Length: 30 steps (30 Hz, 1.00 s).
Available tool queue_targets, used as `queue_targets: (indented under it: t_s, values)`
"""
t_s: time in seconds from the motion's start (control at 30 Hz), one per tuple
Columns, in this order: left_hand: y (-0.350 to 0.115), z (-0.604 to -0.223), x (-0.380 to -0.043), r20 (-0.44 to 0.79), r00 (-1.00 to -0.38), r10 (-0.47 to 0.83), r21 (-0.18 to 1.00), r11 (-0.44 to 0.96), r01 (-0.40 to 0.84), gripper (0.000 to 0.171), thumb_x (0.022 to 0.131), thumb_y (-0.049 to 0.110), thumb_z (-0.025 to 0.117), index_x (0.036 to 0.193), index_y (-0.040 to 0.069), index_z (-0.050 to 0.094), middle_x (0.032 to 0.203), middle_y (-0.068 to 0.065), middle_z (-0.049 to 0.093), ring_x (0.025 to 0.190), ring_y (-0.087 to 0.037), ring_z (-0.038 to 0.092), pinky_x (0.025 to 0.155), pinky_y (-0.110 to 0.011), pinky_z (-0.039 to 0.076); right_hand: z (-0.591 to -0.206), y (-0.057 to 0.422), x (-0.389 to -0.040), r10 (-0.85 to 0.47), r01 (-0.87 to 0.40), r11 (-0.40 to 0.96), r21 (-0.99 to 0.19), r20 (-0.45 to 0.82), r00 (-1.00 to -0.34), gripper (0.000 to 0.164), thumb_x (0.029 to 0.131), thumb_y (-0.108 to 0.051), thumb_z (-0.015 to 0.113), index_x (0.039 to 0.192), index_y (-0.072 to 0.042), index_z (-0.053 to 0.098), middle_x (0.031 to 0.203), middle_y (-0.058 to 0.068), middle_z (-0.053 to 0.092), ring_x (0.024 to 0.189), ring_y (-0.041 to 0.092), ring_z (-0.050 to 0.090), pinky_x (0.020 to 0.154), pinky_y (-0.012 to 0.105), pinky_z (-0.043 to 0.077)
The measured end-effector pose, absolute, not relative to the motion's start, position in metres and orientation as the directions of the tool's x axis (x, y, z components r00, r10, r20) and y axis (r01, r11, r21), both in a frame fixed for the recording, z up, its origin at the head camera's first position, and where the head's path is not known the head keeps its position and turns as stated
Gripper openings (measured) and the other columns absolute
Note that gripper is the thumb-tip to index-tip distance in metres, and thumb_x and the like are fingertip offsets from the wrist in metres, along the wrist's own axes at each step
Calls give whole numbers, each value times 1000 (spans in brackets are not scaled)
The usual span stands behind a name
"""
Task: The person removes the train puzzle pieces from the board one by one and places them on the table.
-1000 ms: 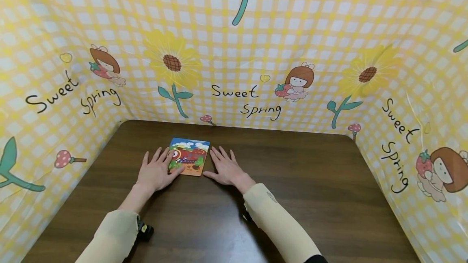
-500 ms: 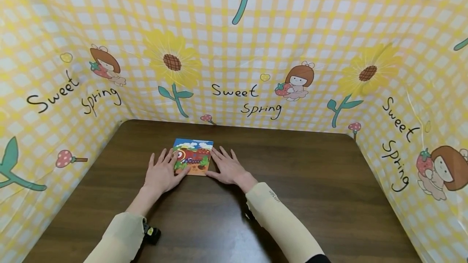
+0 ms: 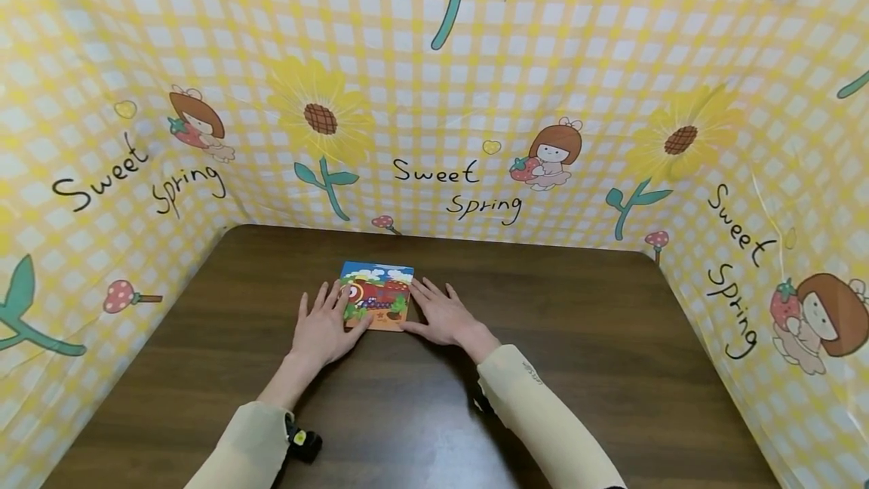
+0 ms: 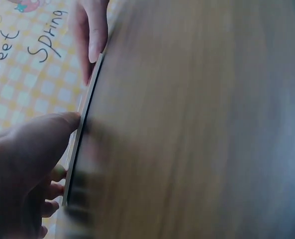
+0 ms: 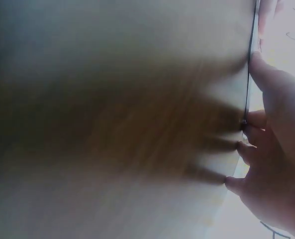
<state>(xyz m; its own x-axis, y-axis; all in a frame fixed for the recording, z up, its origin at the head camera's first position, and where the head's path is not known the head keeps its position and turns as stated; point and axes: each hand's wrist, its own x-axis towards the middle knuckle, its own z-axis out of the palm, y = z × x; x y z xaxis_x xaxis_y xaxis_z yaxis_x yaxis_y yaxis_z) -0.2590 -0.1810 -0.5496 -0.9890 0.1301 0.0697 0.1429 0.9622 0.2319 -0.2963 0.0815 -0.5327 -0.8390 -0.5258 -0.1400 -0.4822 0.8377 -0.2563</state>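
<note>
A thin square picture board (image 3: 380, 296), printed with a blue sky, a red figure and sandy ground, lies flat on the brown table. My left hand (image 3: 327, 329) rests at its left side, fingers spread and fairly straight, with the fingertips and thumb over the near left part. On the opposite side, my right hand (image 3: 446, 318) touches the right edge with its fingertips, and its thumb is at the near right corner. In the left wrist view the board's pale edge (image 4: 77, 139) shows side-on, with my left thumb against it. The undersides of both hands are hidden in the head view.
The dark wood-grain table (image 3: 577, 338) extends around the board on all sides. A yellow checked cloth (image 3: 434, 96) with flowers and lettering walls off the back and both sides. A small black device (image 3: 305, 445) sits at my left wrist.
Both hands and the picture board between them have slid to the right across the table, the board staying flat. The hands keep about the same pose.
</note>
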Motion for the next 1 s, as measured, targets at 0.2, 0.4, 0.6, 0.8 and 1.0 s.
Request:
queue_targets:
  t_s: [0.2, 0.4, 0.6, 0.8, 1.0]
  values:
    - [-162, -556, -258, 69, -991, 112, 311, 942, 128, 89, 108, 62, 58, 171, 3, 37, 180, -24, 28, 169, -50, 22, 135, -75, 13, -533, 99, -294, -516, -470, 840, -270, -132, -846, 87, 111, -65, 52, 177, -16, 24, 186, 2, 22, 174, 24, 20, 140, 63, 18]
    - [-147, -558, -256, 76, -992, 99, 353, 928, 120, 89, 107, 61, 59, 172, 4, 36, 180, -24, 29, 170, -49, 20, 136, -74, 13, -530, 113, -292, -517, -464, 836, -294, -136, -845, 86, 111, -63, 53, 177, -14, 25, 185, 3, 23, 174, 26, 20, 139, 65, 18]
    - [-138, -558, -254, 76, -991, 107, 353, 927, 127, 90, 107, 62, 60, 171, 4, 38, 180, -23, 31, 170, -48, 23, 137, -73, 14, -532, 126, -289, -514, -453, 832, -319, -136, -847, 86, 110, -61, 56, 177, -16, 27, 185, 2, 23, 174, 27, 20, 139, 67, 17]
    - [-132, -561, -256, 62, -992, 111, 361, 924, 126, 93, 105, 67, 59, 173, 9, 34, 182, -18, 27, 172, -43, 20, 138, -71, 9, -534, 136, -290, -517, -451, 825, -341, -132, -845, 85, 110, -60, 57, 176, -15, 27, 186, 2, 22, 174, 27, 19, 139, 68, 14]
    - [-132, -556, -258, 73, -988, 138, 313, 937, 154, 94, 104, 70, 60, 172, 9, 38, 181, -18, 30, 172, -43, 20, 138, -72, 8, -532, 141, -289, -520, -444, 812, -379, -124, -845, 83, 110, -55, 61, 175, -13, 30, 185, 3, 24, 174, 29, 19, 138, 69, 14]
